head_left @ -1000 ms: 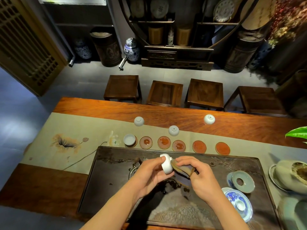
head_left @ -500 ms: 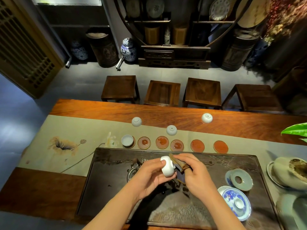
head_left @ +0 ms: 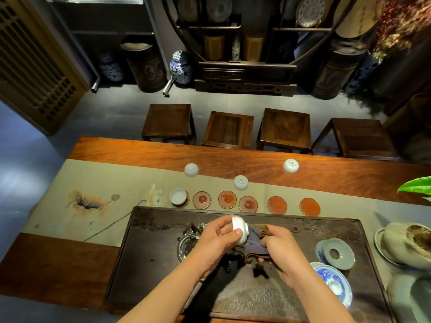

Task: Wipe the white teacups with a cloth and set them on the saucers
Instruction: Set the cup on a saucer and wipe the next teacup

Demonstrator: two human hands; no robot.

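My left hand (head_left: 217,238) grips a white teacup (head_left: 239,229) tipped on its side above the dark tea tray (head_left: 151,264). Just right of it, my right hand (head_left: 278,248) holds a brown-and-blue cloth (head_left: 255,241), a small gap from the cup. Behind the tray runs a row of round reddish saucers (head_left: 227,199); the leftmost one carries an upright white cup (head_left: 178,196). Three more white cups rest upside down farther back: one at the left (head_left: 191,170), one in the middle (head_left: 240,182), one at the right (head_left: 290,165).
A glass pitcher (head_left: 186,247) sits under my left wrist. On the tray's right stand a celadon strainer dish (head_left: 338,252) and a blue-and-white lidded bowl (head_left: 334,283). A grey bowl (head_left: 405,243) and a green leaf (head_left: 417,186) lie at the right edge. Several stools (head_left: 229,130) line the far side.
The cloth has come off the cup: my right hand drew it back to the right and down, while my left hand turned the cup onto its side.
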